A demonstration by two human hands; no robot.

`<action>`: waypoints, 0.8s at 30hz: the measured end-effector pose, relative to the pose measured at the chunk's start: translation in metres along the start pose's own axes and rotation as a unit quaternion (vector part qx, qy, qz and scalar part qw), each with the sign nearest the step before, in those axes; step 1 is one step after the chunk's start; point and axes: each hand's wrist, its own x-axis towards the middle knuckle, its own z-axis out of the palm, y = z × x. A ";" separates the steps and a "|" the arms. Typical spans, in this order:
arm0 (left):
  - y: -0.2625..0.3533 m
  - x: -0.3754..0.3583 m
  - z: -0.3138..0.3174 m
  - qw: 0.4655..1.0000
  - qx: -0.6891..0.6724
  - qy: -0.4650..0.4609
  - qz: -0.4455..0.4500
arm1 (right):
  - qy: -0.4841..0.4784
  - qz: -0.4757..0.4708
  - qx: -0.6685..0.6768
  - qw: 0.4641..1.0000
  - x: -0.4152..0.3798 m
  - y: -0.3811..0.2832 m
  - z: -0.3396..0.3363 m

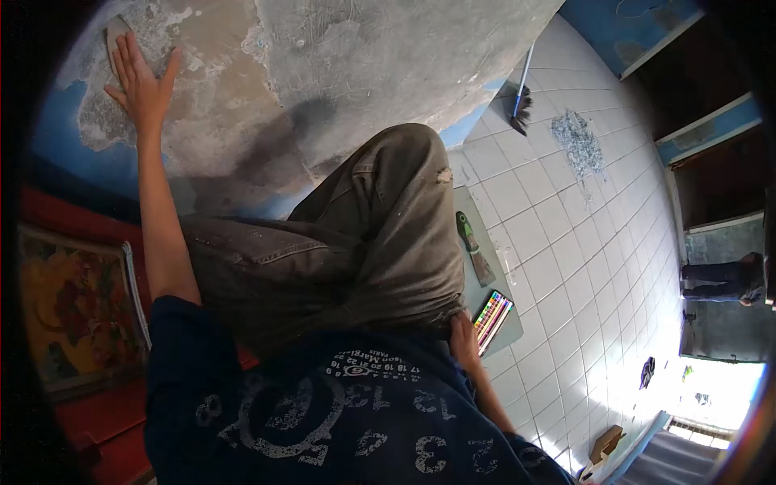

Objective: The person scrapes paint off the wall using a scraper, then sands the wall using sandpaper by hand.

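Note:
My left hand (pixel 143 90) lies flat against the peeling wall (pixel 323 65) at the upper left, fingers and thumb spread. Under its fingertips a thin grey piece (pixel 118 29) sticks out; its kind is not clear. My right hand (pixel 463 341) is low beside my bent leg, at the trouser fabric, and its fingers are mostly hidden. Close by on a grey-green board (pixel 503 330) lies a flat box of coloured sticks (pixel 492 315). A scraper (pixel 475 246) with a green handle and a stained blade rests on the same board, alongside my knee.
White tiles cover the floor (pixel 550 267). A broom (pixel 521 101) leans at the wall's end, near a heap of pale debris (pixel 578 141). A framed picture (pixel 77 307) is at my left. Another person (pixel 723 279) stands far right, and a cardboard box (pixel 606 444) sits lower right.

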 end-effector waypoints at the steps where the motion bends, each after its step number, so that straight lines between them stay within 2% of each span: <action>1: 0.000 0.000 0.000 1.000 0.004 -0.004 0.000 | 0.001 0.121 0.070 0.990 0.002 -0.008 -0.004; 2: 0.001 -0.001 0.000 1.000 0.001 -0.008 0.002 | 0.001 0.150 -0.005 0.989 0.000 -0.009 -0.006; 3: 0.001 0.000 -0.001 1.000 0.002 -0.008 0.000 | 0.001 0.157 -0.003 0.988 -0.002 -0.014 -0.006; 5: 0.002 0.001 0.001 1.000 0.000 -0.003 -0.003 | 0.047 0.123 -0.074 0.989 0.002 -0.027 -0.007; 7: 0.001 0.000 0.004 1.000 0.011 0.003 -0.006 | 0.029 0.129 -0.128 0.983 0.002 -0.017 0.000; 9: 0.004 0.000 0.003 1.000 0.005 0.003 -0.003 | -0.032 -0.046 -0.256 0.965 -0.008 0.020 0.021; 10: 0.005 0.000 0.001 1.000 0.002 0.006 -0.001 | -0.113 -0.104 -0.241 0.958 0.005 -0.002 0.005; 11: 0.005 0.002 0.000 1.000 0.004 0.008 -0.001 | -0.112 -0.107 -0.240 0.958 0.006 -0.003 0.006; 13: 0.004 0.002 -0.003 1.000 0.003 -0.007 -0.005 | -0.064 0.020 -0.051 0.996 0.014 0.000 0.006; 14: 0.003 0.002 -0.004 1.000 0.007 -0.003 -0.008 | -0.029 0.155 -0.038 0.987 0.022 -0.020 0.005; 15: 0.003 0.002 -0.003 1.000 0.003 -0.002 -0.008 | -0.030 0.152 -0.038 0.987 0.022 -0.032 0.001; 17: 0.005 0.000 0.000 1.000 -0.005 -0.005 -0.005 | 0.056 0.125 -0.078 0.988 0.016 -0.050 -0.006; 19: 0.009 0.002 0.002 1.000 0.011 0.009 -0.018 | 0.051 0.127 -0.093 0.986 0.015 -0.055 -0.008; 21: 0.011 0.002 0.002 1.000 0.019 0.011 -0.017 | -0.021 0.111 -0.124 0.986 0.019 -0.056 -0.006; 22: 0.011 0.003 0.000 0.999 0.029 0.011 -0.016 | -0.021 0.106 -0.122 0.987 0.020 -0.050 0.000; 24: 0.005 0.008 -0.003 0.999 0.035 0.018 -0.011 | -0.023 -0.037 -0.123 0.991 0.017 -0.024 0.016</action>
